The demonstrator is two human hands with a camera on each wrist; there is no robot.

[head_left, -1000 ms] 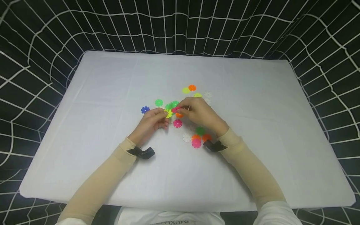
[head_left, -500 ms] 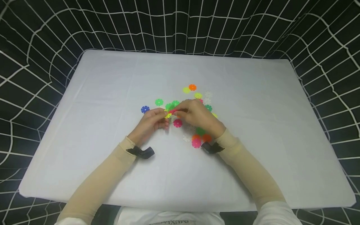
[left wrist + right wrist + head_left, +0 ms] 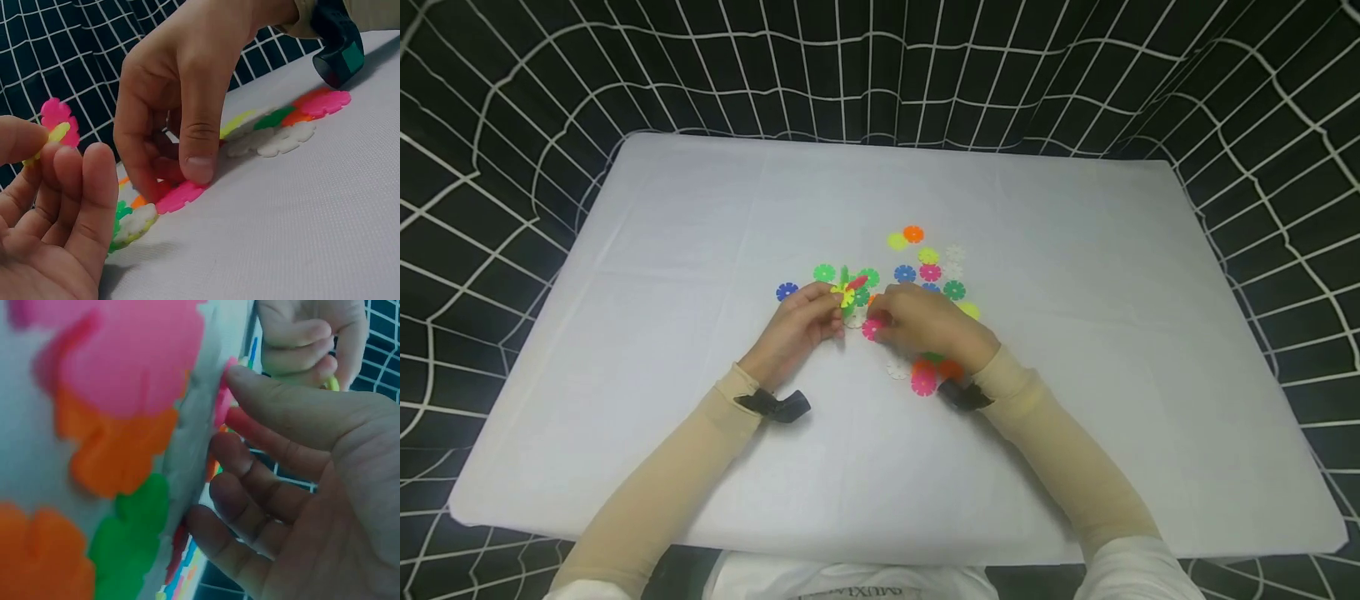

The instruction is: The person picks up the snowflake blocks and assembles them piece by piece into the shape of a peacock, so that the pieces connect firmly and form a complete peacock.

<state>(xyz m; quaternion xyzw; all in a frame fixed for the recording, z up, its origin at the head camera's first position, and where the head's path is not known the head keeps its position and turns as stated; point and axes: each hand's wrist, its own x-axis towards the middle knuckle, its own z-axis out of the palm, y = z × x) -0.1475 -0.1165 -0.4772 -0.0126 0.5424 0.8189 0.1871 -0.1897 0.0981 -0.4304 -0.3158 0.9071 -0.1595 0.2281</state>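
My left hand [image 3: 833, 302] holds up a small cluster of joined snowflake discs [image 3: 851, 291], a yellow one with a pink one slotted in; in the left wrist view its fingertips pinch the yellow disc [image 3: 55, 135]. My right hand [image 3: 880, 321] is down on the white table [image 3: 1075, 350], thumb and fingers pinching a flat pink disc [image 3: 871, 330] [image 3: 181, 194]. In the right wrist view the thumb touches that pink disc [image 3: 222, 400] at its edge.
Loose discs lie around the hands: blue [image 3: 787, 291], green [image 3: 823, 272], orange [image 3: 913, 233], yellow [image 3: 896, 241], more behind the right hand, and a pink [image 3: 923, 382] and white [image 3: 897, 367] group near the right wrist. Black netting [image 3: 490, 167] surrounds the table.
My right hand let go of the pink piece joined to the yellow one and dropped to the pink disc on the table, uncovering discs behind it. The left hand stayed nearly still.
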